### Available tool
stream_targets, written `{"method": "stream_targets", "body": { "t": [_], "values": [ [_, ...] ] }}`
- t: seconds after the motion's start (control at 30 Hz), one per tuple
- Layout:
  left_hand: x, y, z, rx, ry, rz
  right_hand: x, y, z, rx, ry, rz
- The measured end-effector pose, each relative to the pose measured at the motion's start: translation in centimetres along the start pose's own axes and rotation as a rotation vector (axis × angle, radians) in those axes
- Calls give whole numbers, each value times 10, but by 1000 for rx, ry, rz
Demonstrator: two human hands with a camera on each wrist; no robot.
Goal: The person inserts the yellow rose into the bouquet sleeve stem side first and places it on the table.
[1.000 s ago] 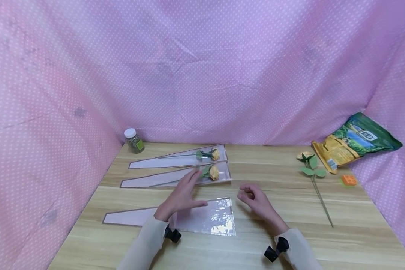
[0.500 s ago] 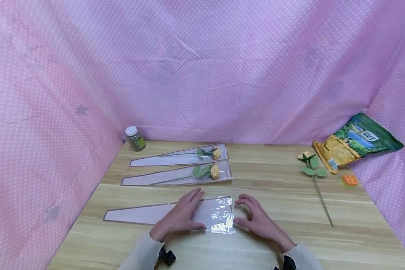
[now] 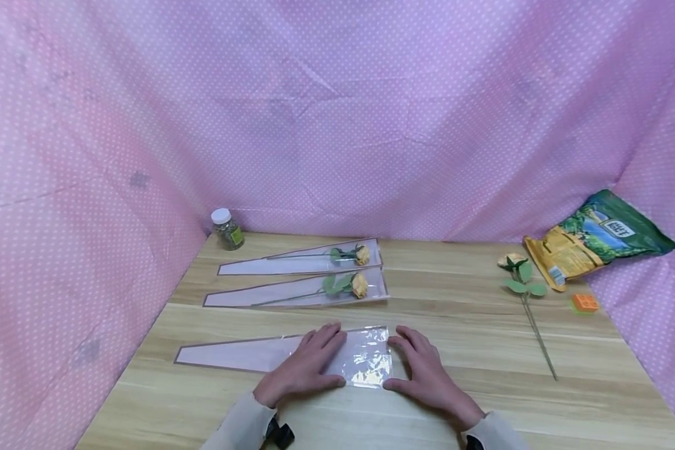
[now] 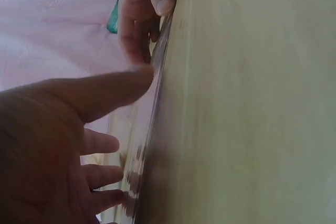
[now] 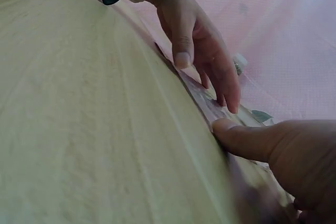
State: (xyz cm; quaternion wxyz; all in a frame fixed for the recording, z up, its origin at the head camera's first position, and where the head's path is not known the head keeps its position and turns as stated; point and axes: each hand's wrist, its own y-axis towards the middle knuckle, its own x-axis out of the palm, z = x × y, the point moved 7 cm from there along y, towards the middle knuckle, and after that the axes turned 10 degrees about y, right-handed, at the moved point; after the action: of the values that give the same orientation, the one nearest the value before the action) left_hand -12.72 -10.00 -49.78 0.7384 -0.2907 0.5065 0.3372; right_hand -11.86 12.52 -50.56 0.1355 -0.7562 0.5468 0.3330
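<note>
A tapered flower sleeve [image 3: 230,354] with a dark border and a shiny clear wide end lies flat near the table's front. My left hand [image 3: 305,367] rests across its middle, fingers and thumb spread. At the wide end, my right hand [image 3: 427,375] has thumb and fingers apart, their tips at the sleeve's edge. In the right wrist view the right thumb [image 5: 247,139] touches that edge. Farther back lie two more sleeves, each with a yellow rose inside: the nearer rose [image 3: 359,285] and the farther rose [image 3: 362,255]. A loose yellow rose [image 3: 534,328] lies to the right.
A white-capped jar [image 3: 227,231] stands at the back left. At the back right, a green and yellow bag [image 3: 602,237] leans against the pink dotted cloth [image 3: 337,125]. An orange block [image 3: 585,303] sits close to the table's right edge.
The left hand has come down toward the front, onto the sleeve. My right hand has uncurled, moved slightly left and reached the sleeve's wide end.
</note>
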Motion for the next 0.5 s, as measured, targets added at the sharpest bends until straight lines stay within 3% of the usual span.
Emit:
{"method": "stream_targets", "body": {
  "t": [0.27,0.5],
  "values": [
    [5,1,0,-1,76,-22,2,1,1,29,-48,45],
    [8,2,-1,-7,91,-54,4,3,-2,44,-88,88]
  ]
}}
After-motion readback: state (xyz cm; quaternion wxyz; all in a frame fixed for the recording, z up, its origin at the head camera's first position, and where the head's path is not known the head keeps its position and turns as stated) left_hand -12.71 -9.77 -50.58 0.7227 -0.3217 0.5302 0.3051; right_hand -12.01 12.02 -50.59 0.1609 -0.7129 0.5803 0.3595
